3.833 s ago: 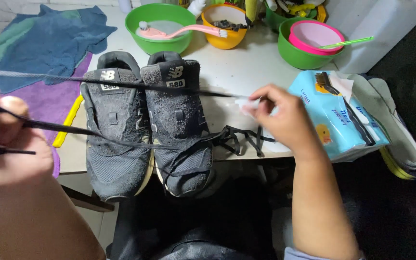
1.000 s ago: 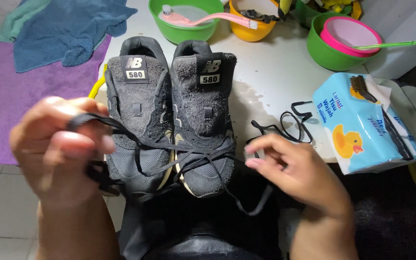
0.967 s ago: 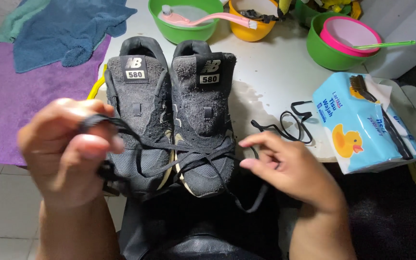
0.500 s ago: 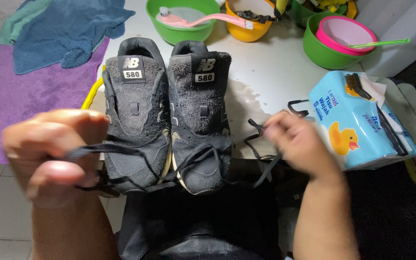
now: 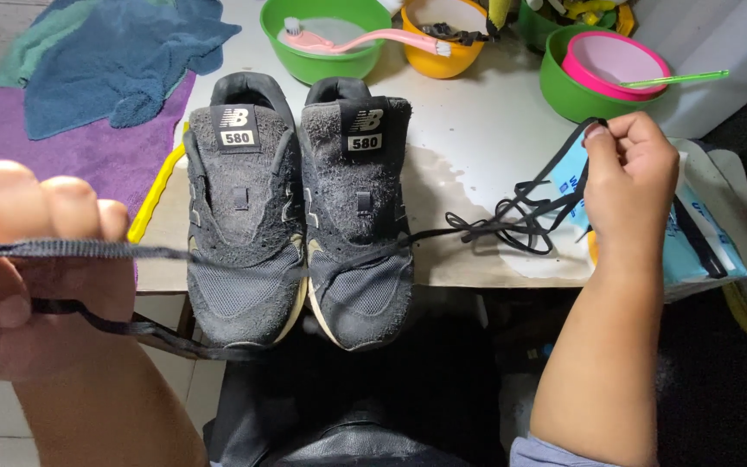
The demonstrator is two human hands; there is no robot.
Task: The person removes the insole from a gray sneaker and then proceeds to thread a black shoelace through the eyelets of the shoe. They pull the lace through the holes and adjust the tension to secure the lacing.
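My fingers (image 5: 19, 203) on my left hand (image 5: 36, 277) are closed around one end of the black shoelace (image 5: 365, 251), pulled taut across the two dark suede shoes (image 5: 300, 216) on the white table (image 5: 477, 130). My right hand (image 5: 628, 177) pinches the lace's other end above the blue tissue pack (image 5: 693, 246).

Left hand (image 5: 32, 277) fisted near; right hand (image 5: 628, 169) pinching, raised.
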